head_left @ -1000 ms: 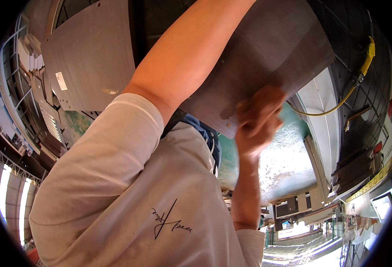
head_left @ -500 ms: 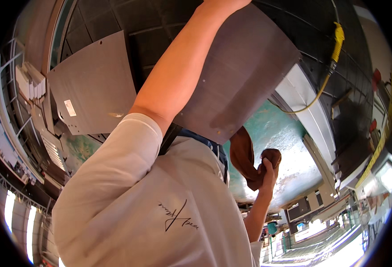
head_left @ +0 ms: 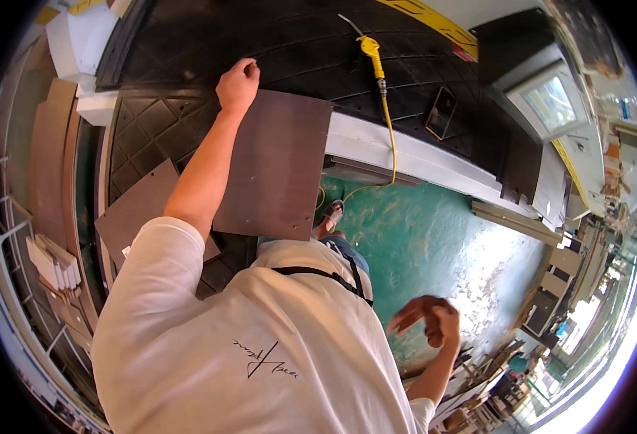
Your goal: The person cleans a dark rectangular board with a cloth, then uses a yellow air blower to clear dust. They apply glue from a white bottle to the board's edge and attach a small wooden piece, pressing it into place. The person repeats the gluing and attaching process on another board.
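My left hand (head_left: pixel 237 87) is closed, its fingers curled beside the far left corner of a dark brown panel (head_left: pixel 275 170). Whether anything is inside those fingers is hidden. The panel has small holes near its near edge and reaches toward my waist. Low on the right, away from the panel, my right hand (head_left: pixel 445 324) grips a bunched brown cloth (head_left: pixel 414 311), its loose end blurred. A second brown panel (head_left: pixel 141 206) lies left of the first, partly covered by my left arm.
A yellow air blow gun (head_left: pixel 373 58) with a yellow hose lies on the black padded tabletop (head_left: pixel 311 54), which has a pale metal edge (head_left: pixel 405 141). A monitor (head_left: pixel 546 101) stands at the right. Boards (head_left: pixel 54 267) are stacked at far left. The floor (head_left: pixel 420 231) is green.
The view has swung, bringing my left hand into sight at the panel's far corner. My right hand still holds the brown cloth, now lower in the picture and farther from the panel.
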The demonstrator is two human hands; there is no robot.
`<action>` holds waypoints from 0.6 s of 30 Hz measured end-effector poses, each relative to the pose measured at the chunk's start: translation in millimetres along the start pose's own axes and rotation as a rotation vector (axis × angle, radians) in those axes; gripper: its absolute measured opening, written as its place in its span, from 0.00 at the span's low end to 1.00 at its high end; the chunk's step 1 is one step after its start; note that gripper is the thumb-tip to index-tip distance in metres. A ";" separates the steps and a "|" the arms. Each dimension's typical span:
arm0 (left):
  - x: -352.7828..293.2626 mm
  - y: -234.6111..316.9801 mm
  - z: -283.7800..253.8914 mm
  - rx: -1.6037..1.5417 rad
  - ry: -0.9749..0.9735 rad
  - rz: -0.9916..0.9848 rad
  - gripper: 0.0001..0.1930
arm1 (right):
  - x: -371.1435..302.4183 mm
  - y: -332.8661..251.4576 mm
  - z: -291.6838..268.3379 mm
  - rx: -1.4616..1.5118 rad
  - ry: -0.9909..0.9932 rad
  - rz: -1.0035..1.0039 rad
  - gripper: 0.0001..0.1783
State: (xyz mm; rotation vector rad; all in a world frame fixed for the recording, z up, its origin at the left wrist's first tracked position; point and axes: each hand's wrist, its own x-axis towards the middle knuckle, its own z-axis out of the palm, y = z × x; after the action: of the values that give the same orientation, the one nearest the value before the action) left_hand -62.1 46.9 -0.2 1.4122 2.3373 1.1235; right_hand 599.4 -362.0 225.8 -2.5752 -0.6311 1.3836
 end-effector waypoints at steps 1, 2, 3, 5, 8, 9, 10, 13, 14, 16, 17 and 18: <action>-5.2 7.6 10.2 -0.026 -0.020 0.027 0.10 | -5.0 43.8 -46.5 0.148 0.145 -0.069 0.25; -8.8 11.8 14.9 -0.012 -0.026 0.024 0.10 | -6.7 74.4 -84.2 0.278 0.282 -0.151 0.27; -4.6 9.0 6.1 0.042 -0.002 0.029 0.10 | 5.3 50.8 -84.4 0.445 0.350 -0.311 0.25; -1.8 10.3 0.1 0.054 0.005 0.052 0.10 | -5.9 24.7 -128.2 0.715 0.571 -0.496 0.31; 7.2 4.0 -11.4 0.165 -0.005 0.096 0.11 | -29.6 -50.0 -168.7 0.736 0.680 -1.063 0.37; 3.0 3.6 -18.4 0.173 0.016 0.127 0.11 | -51.4 -113.5 -164.2 0.559 0.829 -1.326 0.36; -1.5 -2.6 -19.4 0.142 0.023 0.157 0.12 | -58.6 -145.4 -184.6 0.449 0.978 -1.453 0.36; -21.9 7.6 -28.7 0.154 0.150 0.371 0.06 | -44.2 -239.4 -286.4 0.350 1.185 -1.630 0.34; -29.3 6.1 -33.5 0.190 0.139 0.365 0.07 | -35.2 -270.5 -321.6 0.339 1.213 -1.673 0.33; -53.4 20.3 -40.8 0.192 0.166 0.368 0.08 | -20.0 -324.3 -393.3 0.288 1.243 -1.749 0.33; -69.8 31.2 -43.6 0.165 0.138 0.294 0.09 | -10.5 -347.3 -428.4 0.278 1.231 -1.781 0.34; -87.4 39.6 -47.3 0.140 0.109 0.216 0.10 | -1.5 -370.7 -463.0 0.302 1.181 -1.809 0.34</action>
State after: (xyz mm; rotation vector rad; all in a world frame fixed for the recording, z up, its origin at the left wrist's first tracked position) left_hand -13.0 -38.6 41.3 1.7303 2.4253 1.1359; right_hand 871.9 1.0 607.6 -1.0614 -1.4857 -0.5346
